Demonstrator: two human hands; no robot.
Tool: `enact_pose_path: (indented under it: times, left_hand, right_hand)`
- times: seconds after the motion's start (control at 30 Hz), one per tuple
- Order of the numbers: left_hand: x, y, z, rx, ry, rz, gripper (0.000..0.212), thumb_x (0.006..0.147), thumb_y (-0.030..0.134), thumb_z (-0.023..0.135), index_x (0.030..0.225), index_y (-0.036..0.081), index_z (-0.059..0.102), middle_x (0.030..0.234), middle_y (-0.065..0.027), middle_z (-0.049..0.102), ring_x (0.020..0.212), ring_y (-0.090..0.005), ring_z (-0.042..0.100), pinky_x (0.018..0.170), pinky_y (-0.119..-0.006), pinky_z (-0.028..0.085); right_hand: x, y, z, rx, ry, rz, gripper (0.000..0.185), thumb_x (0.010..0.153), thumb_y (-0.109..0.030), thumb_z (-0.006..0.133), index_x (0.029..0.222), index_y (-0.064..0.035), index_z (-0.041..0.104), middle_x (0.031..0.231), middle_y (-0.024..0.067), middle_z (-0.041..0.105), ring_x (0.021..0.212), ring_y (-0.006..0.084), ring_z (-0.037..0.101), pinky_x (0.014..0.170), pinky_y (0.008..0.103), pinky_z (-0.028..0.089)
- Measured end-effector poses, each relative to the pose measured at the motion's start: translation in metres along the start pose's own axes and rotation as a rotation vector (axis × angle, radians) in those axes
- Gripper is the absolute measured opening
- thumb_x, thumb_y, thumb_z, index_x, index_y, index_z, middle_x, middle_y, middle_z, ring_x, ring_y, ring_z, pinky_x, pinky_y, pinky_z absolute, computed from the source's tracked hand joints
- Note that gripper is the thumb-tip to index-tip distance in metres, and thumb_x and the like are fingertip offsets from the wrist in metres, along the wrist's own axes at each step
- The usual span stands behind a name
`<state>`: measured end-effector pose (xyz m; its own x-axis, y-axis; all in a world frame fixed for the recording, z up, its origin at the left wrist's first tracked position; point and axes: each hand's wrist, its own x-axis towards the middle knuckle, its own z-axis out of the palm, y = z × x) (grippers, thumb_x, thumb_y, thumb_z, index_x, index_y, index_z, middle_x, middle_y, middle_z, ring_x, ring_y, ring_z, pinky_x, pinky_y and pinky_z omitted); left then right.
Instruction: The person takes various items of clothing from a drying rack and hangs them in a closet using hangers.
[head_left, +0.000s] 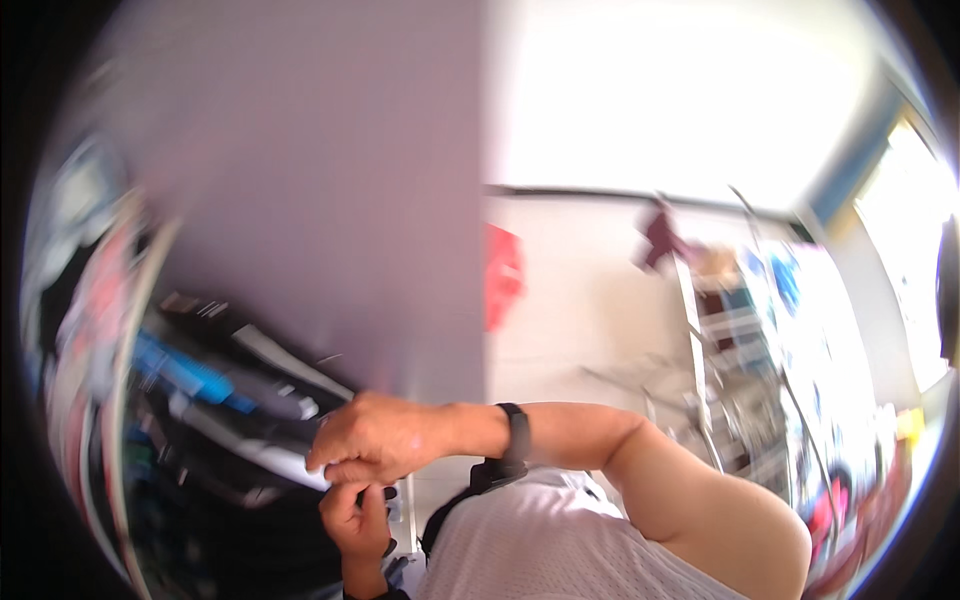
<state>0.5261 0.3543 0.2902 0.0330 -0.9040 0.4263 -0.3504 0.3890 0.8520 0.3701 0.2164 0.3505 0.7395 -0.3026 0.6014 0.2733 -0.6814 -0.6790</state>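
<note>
My right hand (379, 439), with a black band (516, 431) on its wrist, reaches across to the left. Its fingers are curled at the end of a blurred white strip (281, 461) among dark garments (262, 540). Whether they grip the strip cannot be made out. Just below, my left hand (356, 521) is raised close under the right one, thumb and fingers bent upward. Small dark parts show beside it, too blurred to name. A bright blue item (184, 367) lies among the dark cloth to the left.
A large mauve-grey panel (322, 187) stands ahead. Left of the garments runs a pale upright bar (124, 367), with more cloth (82, 345) beyond it. At right is a metal rack (694, 345) with blurred items and a maroon cloth (660, 236). Something red (502, 277) shows past the panel's edge.
</note>
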Motion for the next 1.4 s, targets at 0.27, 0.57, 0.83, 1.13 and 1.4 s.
enact_pose_path:
  times: [0.27,0.57,0.83,1.13,1.4]
  left_hand:
    - [0.016,0.013,0.167,0.004,-0.749,-0.133,0.012,0.085,-0.003,0.067,0.095,-0.001,0.073,0.088,-0.0152,0.074,0.081,-0.0293,0.073,0.077,-0.036,0.056]
    - [0.050,0.029,0.296,0.099,-0.929,-0.100,0.019,0.086,0.003,0.072,0.105,0.001,0.072,0.101,-0.0165,0.075,0.094,-0.0365,0.072,0.082,-0.041,0.057]
    - [0.061,0.055,0.383,0.133,-0.937,-0.170,0.019,0.087,0.004,0.068,0.105,-0.001,0.072,0.100,-0.0175,0.074,0.093,-0.0337,0.073,0.086,-0.037,0.055]
    - [0.051,0.060,0.396,0.120,-0.823,-0.282,0.018,0.088,0.003,0.067,0.104,-0.001,0.072,0.101,-0.0170,0.075,0.095,-0.0321,0.073,0.087,-0.036,0.055]
    - [0.047,0.044,0.388,0.044,-0.892,-0.187,0.019,0.089,0.001,0.066,0.106,0.000,0.072,0.100,-0.0160,0.074,0.093,-0.0307,0.073,0.085,-0.035,0.055]
  right_hand:
    - [-0.313,-0.061,-0.137,-0.120,0.502,0.775,0.019,0.100,-0.017,0.068,0.108,-0.0018,0.075,0.100,0.0096,0.078,0.087,0.0215,0.074,0.079,0.0346,0.060]
    - [-0.635,-0.056,-0.341,-0.649,1.705,0.997,0.019,0.097,-0.015,0.068,0.098,0.0022,0.076,0.076,0.0022,0.070,0.068,0.0086,0.061,0.062,0.0281,0.051]
    - [-0.709,-0.028,-0.469,-1.135,0.892,1.895,0.048,0.087,-0.046,0.069,0.108,-0.0048,0.078,0.105,0.0207,0.076,0.103,0.0341,0.072,0.090,0.0444,0.055]
    - [-0.752,-0.039,-0.500,-0.117,1.832,0.756,0.026,0.094,-0.018,0.057,0.102,0.0031,0.070,0.095,0.0135,0.072,0.085,0.0234,0.070,0.079,0.0366,0.056]
    - [-0.681,-0.198,-0.522,-0.025,1.528,0.325,0.040,0.099,-0.019,0.047,0.127,0.0061,0.062,0.126,0.0178,0.068,0.122,0.0298,0.064,0.109,0.0444,0.048]
